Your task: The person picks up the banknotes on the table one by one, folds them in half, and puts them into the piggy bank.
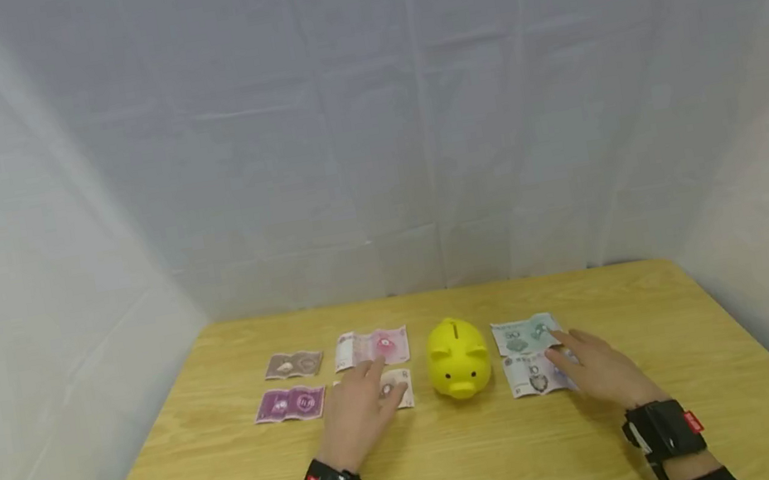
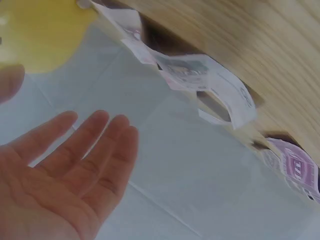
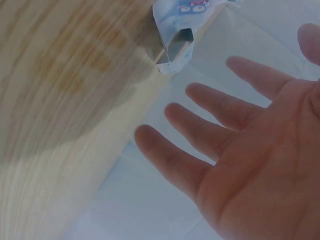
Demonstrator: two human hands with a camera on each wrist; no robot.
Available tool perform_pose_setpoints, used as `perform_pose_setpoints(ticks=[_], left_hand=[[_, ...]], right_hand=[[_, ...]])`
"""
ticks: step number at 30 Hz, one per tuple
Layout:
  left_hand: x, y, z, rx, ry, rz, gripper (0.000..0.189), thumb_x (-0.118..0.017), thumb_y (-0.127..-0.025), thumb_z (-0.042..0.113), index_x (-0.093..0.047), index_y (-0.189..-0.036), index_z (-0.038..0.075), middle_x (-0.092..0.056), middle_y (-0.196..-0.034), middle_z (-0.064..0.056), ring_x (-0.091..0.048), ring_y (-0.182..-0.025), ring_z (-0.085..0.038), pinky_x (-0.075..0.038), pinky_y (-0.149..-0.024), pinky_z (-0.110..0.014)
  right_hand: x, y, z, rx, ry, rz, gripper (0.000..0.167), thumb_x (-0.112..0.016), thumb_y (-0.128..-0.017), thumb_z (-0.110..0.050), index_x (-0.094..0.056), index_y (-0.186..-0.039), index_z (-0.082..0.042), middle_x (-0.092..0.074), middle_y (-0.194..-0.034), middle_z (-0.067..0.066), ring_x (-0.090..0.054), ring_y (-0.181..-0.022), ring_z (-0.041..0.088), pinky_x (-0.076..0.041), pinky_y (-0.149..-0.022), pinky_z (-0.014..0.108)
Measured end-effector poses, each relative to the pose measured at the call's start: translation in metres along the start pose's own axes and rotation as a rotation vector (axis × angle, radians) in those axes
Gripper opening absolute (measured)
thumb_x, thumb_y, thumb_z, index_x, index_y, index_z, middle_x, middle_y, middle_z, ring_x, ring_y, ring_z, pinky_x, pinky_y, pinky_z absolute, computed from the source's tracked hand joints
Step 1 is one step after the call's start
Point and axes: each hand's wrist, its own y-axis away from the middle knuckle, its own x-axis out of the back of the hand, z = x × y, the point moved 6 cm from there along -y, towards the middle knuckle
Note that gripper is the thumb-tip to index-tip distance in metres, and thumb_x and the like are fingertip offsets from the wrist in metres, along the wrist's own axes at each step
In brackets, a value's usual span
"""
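Six notes (image 1: 309,363) lie on the table (image 1: 428,468) around the yellow pig (image 1: 458,363). Left of pig: pink note (image 1: 371,349) behind cream note (image 1: 404,392), both near; brown note (image 1: 291,365) and purple note (image 1: 290,403) farther out. Right of pig: green note (image 1: 520,336) behind white note (image 1: 529,376). Left hand (image 1: 355,417), left of pig, partly covers cream note; right hand (image 1: 602,373), right of pig, overlaps green and white notes' outer ends. Both released, fingers extended; fingertip contact: cannot tell.
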Motion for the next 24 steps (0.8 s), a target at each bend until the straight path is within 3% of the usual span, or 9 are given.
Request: perform_pose_setpoints(ticks=[6,13,18,24], left_hand=[[-0.001,-0.001,0.021,-0.042,0.025,-0.013,0.038,-0.066,-0.092,0.04,-0.07,-0.112,0.009,-0.072,-0.105,-0.01,-0.069,-0.089,-0.023,-0.058,-0.073,-0.038],[-0.006,-0.002,0.056,-0.168,0.055,0.01,0.016,-0.069,-0.09,0.029,-0.071,-0.083,0.015,-0.071,-0.077,0.002,-0.062,-0.066,-0.009,-0.05,-0.057,-0.023],[-0.008,0.0,0.076,-0.214,0.097,-0.006,0.026,-0.071,-0.089,0.027,-0.059,-0.067,0.02,-0.052,-0.061,0.012,-0.039,-0.053,0.0,-0.031,-0.049,-0.014],[-0.017,0.004,0.097,-0.29,0.069,-0.031,0.031,-0.071,-0.09,0.028,-0.057,-0.064,0.02,-0.041,-0.056,0.013,-0.034,-0.05,0.0,-0.027,-0.047,-0.014]], right_hand=[[0.001,0.002,0.002,-0.014,-0.033,-0.03,0.067,-0.038,-0.104,-0.049,-0.036,-0.15,-0.001,-0.036,-0.148,0.035,-0.036,-0.133,0.055,-0.035,-0.102,0.069],[0.005,0.003,0.004,0.003,0.003,0.001,0.061,-0.052,-0.101,-0.038,-0.041,-0.146,0.002,-0.04,-0.144,0.036,-0.04,-0.13,0.054,-0.038,-0.101,0.067],[0.005,0.001,0.007,0.004,-0.019,0.008,0.064,-0.059,-0.097,-0.035,-0.041,-0.144,0.006,-0.043,-0.143,0.035,-0.039,-0.131,0.054,-0.036,-0.103,0.066],[0.004,-0.001,0.013,-0.024,-0.034,0.003,0.065,-0.063,-0.095,-0.031,-0.042,-0.142,0.008,-0.044,-0.141,0.036,-0.039,-0.131,0.054,-0.035,-0.103,0.067]])
